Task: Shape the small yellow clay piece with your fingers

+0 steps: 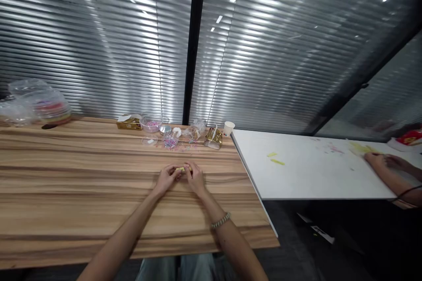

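Observation:
Between my two hands, above the middle of the wooden table, is a small yellow strip [180,169]. My left hand [167,178] pinches its left end, and my right hand [195,177] has its fingers closed on the right end. Much of the strip is hidden by the fingertips, and its material is too small to make out. A beaded bracelet [220,220] circles my right wrist. Just beyond my hands stands a clear cup of small coloured beads [170,140], with loose beads [189,146] scattered beside it.
Along the table's [82,193] back edge are a gold tissue box [129,122], a bowl of pink beads [152,124], a gold packet [213,138] and a paper cup [229,128]. Stacked plastic containers [49,105] stand left. On the white table [310,180] lie yellow strips [277,162] near another person's hands [384,160].

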The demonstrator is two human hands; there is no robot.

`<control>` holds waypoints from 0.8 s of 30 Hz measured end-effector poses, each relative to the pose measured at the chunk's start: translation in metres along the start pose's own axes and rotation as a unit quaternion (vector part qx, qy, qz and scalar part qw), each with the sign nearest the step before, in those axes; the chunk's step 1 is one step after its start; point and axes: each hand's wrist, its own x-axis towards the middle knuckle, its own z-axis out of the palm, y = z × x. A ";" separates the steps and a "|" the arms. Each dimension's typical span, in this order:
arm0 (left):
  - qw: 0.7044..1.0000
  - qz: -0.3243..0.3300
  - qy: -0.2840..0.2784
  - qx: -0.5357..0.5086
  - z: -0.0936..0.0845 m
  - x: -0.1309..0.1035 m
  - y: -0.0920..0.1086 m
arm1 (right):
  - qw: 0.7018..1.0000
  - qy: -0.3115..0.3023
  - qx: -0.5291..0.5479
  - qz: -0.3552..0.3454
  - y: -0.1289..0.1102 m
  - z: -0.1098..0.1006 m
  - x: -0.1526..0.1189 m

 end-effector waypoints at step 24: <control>0.999 0.027 0.036 -0.008 0.002 -0.011 -0.001 | 0.999 0.007 0.009 0.046 0.003 -0.008 0.000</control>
